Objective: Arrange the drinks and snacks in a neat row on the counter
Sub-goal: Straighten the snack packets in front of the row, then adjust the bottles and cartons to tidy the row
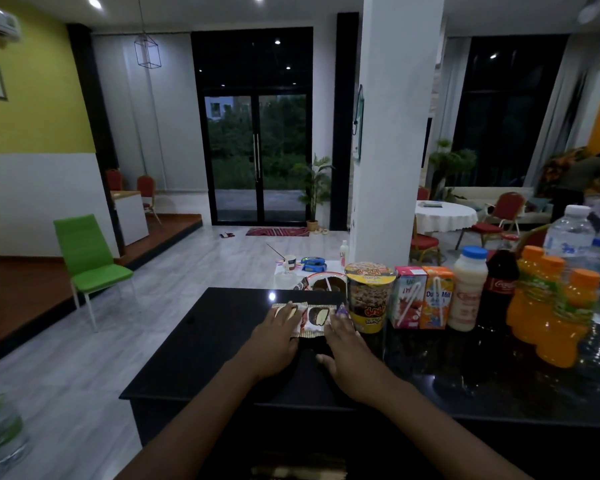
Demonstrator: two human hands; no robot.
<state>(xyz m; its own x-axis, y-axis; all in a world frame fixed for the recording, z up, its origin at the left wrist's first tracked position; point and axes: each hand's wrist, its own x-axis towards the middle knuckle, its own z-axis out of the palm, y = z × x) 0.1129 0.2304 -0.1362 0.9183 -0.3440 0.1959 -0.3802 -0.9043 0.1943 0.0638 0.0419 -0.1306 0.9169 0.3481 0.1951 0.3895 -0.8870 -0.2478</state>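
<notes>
Both hands flat, fingers spread, on snack packet (310, 318) at row's left end on bench (222, 341). Left hand (274, 341) w/ right hand (343, 344) touching noodle cup (369, 296). Risk: a rightward nudge tips cup into juice cartons (421, 297).

Bare forearms (430, 407), no sleeves, purple nail (342, 310).

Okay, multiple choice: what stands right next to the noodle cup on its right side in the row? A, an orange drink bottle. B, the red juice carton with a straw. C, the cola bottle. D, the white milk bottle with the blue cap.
B: the red juice carton stands directly against the noodle cup, with the orange carton, milk bottle and cola farther along the row.
</notes>
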